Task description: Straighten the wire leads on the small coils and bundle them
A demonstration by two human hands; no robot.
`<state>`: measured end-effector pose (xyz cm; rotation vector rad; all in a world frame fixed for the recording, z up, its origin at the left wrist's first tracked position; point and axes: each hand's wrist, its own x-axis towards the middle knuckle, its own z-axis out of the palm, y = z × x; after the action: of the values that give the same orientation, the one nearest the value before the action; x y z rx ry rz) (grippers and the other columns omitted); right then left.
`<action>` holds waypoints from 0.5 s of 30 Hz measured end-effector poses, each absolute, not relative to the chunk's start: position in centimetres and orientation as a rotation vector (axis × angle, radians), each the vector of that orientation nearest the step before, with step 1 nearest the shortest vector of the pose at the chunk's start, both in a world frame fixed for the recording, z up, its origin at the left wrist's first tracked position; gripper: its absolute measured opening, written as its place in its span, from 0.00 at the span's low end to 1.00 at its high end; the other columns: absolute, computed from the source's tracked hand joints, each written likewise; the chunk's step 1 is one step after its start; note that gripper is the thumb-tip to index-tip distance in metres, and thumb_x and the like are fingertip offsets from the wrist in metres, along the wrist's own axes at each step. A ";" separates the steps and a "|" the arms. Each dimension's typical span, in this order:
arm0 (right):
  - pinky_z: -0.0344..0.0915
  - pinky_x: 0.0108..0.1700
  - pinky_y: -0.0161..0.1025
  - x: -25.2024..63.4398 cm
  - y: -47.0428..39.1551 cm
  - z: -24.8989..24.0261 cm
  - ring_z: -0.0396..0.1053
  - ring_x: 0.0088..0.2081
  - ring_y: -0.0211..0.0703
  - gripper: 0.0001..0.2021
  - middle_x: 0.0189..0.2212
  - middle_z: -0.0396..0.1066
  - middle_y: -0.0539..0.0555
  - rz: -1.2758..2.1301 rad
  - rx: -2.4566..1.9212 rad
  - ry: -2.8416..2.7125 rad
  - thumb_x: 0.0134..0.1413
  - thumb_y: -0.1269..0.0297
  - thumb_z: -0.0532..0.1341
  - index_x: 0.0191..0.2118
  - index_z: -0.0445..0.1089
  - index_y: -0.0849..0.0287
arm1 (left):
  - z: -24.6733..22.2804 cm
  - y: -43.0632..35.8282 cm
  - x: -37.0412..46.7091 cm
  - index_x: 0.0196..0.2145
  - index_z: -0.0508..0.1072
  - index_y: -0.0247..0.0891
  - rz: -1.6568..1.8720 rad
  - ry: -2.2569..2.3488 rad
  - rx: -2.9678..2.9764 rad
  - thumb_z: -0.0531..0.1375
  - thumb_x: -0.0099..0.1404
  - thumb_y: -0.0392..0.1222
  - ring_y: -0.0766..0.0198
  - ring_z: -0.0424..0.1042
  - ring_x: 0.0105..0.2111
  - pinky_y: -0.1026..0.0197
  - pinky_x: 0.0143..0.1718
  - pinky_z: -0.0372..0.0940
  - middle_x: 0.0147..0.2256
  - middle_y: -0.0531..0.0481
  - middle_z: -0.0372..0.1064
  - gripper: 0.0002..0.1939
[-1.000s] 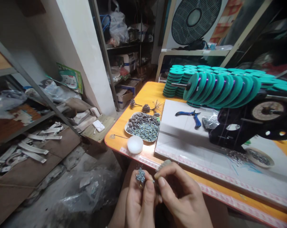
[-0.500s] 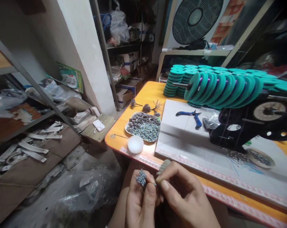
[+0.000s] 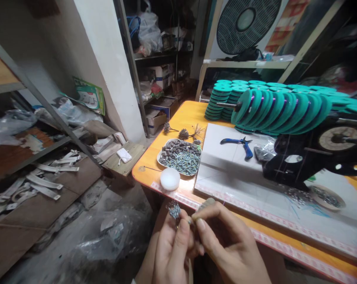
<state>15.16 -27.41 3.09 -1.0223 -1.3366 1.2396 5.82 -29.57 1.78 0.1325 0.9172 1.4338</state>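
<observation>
Two bare hands work close together below the front edge of an orange counter [image 3: 178, 118]. The left hand [image 3: 171, 252] pinches a small bundle of blue-grey beaded pieces [image 3: 174, 210] between thumb and fingers. The right hand [image 3: 225, 244] has its grip pressed together on one slim piece [image 3: 202, 208] beside the bundle. Nothing lies beneath the hands but the cluttered floor [image 3: 86, 236], so a loosened pinch would likely scatter tiny parts there. A tray of similar pieces [image 3: 180, 157] sits near the counter's edge.

No legible text, label or number anywhere
</observation>
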 end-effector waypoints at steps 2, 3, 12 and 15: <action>0.68 0.28 0.31 15.4 -27.7 3.3 0.69 0.26 0.37 0.05 0.28 0.69 0.49 1.205 -1.087 -1.380 0.62 0.60 0.61 0.36 0.69 0.55 | 1.6 -29.2 5.6 0.30 0.75 0.36 1.420 0.870 0.132 0.75 0.49 0.48 0.70 0.63 0.21 0.68 0.25 0.62 0.20 0.56 0.61 0.18; 0.70 0.31 0.32 15.5 -27.8 3.4 0.70 0.29 0.39 0.05 0.30 0.69 0.50 1.182 -1.110 -1.415 0.63 0.60 0.60 0.39 0.69 0.54 | 1.5 -28.9 5.5 0.28 0.74 0.35 1.425 0.828 0.131 0.75 0.49 0.48 0.71 0.60 0.20 0.69 0.24 0.61 0.19 0.58 0.58 0.18; 0.73 0.35 0.32 16.6 -28.4 3.9 0.75 0.35 0.43 0.10 0.35 0.74 0.53 0.913 -1.134 -1.650 0.69 0.61 0.51 0.45 0.68 0.51 | 1.7 -28.3 4.5 0.20 0.60 0.37 1.349 0.623 0.254 0.71 0.56 0.48 0.75 0.43 0.18 0.68 0.24 0.55 0.16 0.63 0.48 0.24; 0.71 0.32 0.30 16.1 -28.2 3.7 0.73 0.28 0.39 0.08 0.28 0.71 0.49 0.938 -1.129 -1.628 0.68 0.63 0.53 0.37 0.68 0.52 | 1.4 -28.8 4.6 0.21 0.63 0.36 1.385 0.680 0.278 0.70 0.57 0.49 0.75 0.49 0.19 0.70 0.23 0.55 0.18 0.61 0.50 0.22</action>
<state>16.08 -28.21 3.70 -1.1286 -1.6282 0.9381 4.58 -28.79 1.39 0.2784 0.6802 1.3847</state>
